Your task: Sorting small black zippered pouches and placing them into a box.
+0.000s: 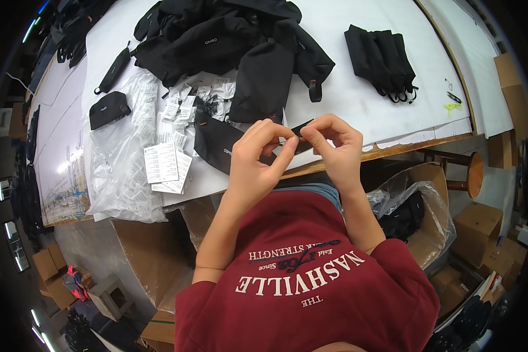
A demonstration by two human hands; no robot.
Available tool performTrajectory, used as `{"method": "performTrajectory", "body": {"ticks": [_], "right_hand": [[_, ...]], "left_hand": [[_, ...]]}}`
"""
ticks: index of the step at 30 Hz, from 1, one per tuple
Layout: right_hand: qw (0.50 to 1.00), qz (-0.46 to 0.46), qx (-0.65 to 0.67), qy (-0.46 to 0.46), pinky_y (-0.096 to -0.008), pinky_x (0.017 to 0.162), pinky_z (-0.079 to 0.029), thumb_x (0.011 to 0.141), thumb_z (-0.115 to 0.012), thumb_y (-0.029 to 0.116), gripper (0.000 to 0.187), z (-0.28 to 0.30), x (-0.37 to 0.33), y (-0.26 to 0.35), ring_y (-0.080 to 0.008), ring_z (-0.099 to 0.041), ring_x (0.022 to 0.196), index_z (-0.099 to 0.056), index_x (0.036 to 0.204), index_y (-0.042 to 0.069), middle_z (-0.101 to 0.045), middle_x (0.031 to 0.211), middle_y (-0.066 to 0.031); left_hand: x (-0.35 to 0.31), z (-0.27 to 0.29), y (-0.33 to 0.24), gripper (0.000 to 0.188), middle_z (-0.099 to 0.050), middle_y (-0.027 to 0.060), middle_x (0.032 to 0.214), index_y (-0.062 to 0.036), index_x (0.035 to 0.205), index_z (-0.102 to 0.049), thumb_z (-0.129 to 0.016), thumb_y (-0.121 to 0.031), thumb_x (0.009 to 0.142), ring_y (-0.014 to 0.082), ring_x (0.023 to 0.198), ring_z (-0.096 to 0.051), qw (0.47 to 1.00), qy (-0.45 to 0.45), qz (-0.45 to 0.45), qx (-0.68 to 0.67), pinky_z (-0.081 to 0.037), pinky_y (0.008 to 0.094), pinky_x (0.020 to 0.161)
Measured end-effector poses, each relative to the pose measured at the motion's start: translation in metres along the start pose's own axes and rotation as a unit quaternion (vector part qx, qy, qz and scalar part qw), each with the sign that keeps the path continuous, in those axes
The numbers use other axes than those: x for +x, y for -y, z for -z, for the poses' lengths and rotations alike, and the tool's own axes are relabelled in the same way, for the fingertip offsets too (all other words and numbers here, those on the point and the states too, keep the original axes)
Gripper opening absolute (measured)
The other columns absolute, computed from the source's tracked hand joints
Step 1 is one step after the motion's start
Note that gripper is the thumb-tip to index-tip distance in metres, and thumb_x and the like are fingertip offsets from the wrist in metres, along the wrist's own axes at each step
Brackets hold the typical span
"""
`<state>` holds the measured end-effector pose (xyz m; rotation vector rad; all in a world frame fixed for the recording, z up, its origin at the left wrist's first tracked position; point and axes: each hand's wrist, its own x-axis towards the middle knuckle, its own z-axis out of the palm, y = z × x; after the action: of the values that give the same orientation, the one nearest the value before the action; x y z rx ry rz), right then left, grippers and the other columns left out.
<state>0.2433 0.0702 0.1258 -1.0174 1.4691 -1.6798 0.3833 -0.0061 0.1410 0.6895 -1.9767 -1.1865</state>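
My left hand [257, 154] and my right hand [338, 145] meet above the table's near edge, thumbs and fingertips pinched close together. What they pinch is too small and covered to make out; a bit of black fabric [303, 127] shows just behind the fingertips. Beside my left hand lies a black pouch [213, 141] with a small orange tab, partly covered by that hand. Farther back, a large heap of black pouches [202, 50] spreads over the white table, and one long pouch [264, 82] reaches down toward my hands.
White printed tags [161, 163] lie left of my hands, next to a clear plastic bag [120, 170]. Stacked black pouches [381, 63] and small snips [454, 97] are to the right. Below the edge stand a plastic-lined carton [431, 176] and a wooden stool [474, 175].
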Motion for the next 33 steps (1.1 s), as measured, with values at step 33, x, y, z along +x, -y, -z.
{"method": "performTrajectory", "body": {"ticks": [33], "right_hand": [[0.957,-0.135,0.249,0.059,-0.0168,0.049,-0.032,0.09,-0.065,0.02,0.018,-0.001,0.001,-0.002,-0.0022,-0.043,0.054,-0.06,0.079,0.006,-0.058,0.066,-0.0004]], "left_hand": [[0.016,0.007,0.021,0.016,-0.051,-0.0044,0.075,-0.0036,0.086,-0.055,-0.07,-0.008,0.084,0.0015,0.065,-0.041,0.945,0.126,0.123,-0.275,-0.031,0.0171,0.057]]}}
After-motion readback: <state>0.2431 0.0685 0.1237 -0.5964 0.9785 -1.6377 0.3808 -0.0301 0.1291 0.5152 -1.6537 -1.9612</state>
